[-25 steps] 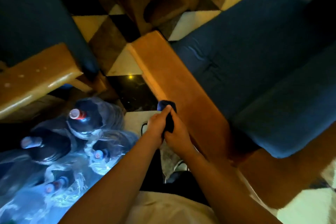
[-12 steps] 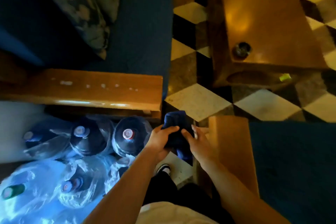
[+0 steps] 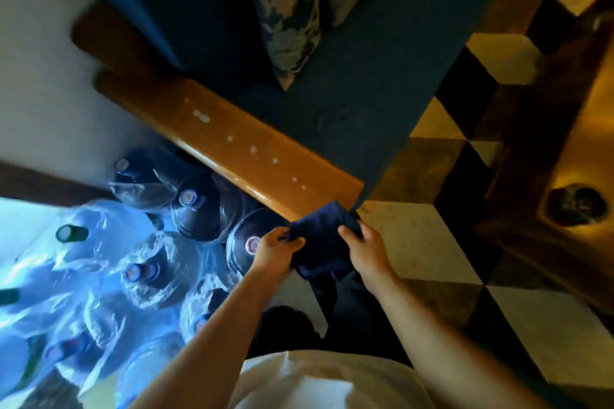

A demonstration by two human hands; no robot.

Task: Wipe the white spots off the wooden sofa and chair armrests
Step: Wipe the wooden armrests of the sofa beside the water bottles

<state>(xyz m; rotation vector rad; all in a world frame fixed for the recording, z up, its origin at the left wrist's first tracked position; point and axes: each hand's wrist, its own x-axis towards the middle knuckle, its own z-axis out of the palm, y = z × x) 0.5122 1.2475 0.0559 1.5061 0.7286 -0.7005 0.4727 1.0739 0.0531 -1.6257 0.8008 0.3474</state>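
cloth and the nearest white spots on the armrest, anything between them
Nothing. In the head view only bare wood of the armrest separates the cloth, held in both hands just off its near end, from the nearest spots.

Navy cloth (image 3: 324, 242); white-spotted amber armrest (image 3: 239, 149)

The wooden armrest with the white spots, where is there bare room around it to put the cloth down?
The armrest top is bare wood apart from its white spots. The blue seat cushion between it and the patterned pillow is free, as are the floor tiles past its near end. On its other side, water bottles crowd the floor.
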